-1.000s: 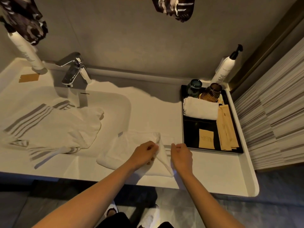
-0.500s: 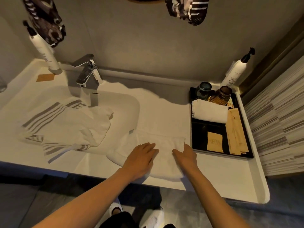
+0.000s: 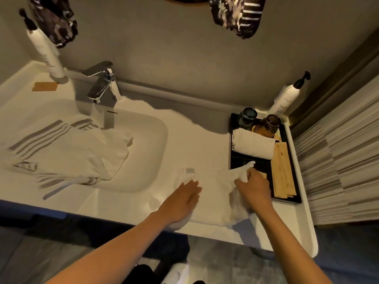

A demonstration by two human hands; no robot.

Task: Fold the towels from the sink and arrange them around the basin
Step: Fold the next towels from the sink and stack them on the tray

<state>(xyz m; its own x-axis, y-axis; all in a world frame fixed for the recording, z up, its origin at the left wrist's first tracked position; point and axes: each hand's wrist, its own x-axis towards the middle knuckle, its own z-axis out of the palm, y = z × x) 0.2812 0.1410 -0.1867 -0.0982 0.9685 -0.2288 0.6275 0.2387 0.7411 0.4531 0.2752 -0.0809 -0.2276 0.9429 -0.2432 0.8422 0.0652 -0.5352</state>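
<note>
A small white towel (image 3: 213, 193) lies on the counter right of the basin (image 3: 147, 152), a grey label near its far left corner. My left hand (image 3: 182, 198) rests flat on its left part, fingers together. My right hand (image 3: 253, 188) pinches the towel's right corner and lifts it a little, next to the black tray. A larger white towel with grey stripes (image 3: 67, 152) lies crumpled in the basin and over its left rim, below the chrome tap (image 3: 103, 86).
The black tray (image 3: 295, 199) at the right holds a rolled white towel (image 3: 253, 145), two dark glasses (image 3: 260, 121) and paper sachets (image 3: 282, 173). Pump bottles stand at back right (image 3: 287, 99) and back left (image 3: 48, 54). Patterned cloths hang on the wall.
My right hand went from lying flat on the small towel to gripping and raising its right corner. My left hand stays flat on the towel. The view has shifted slightly.
</note>
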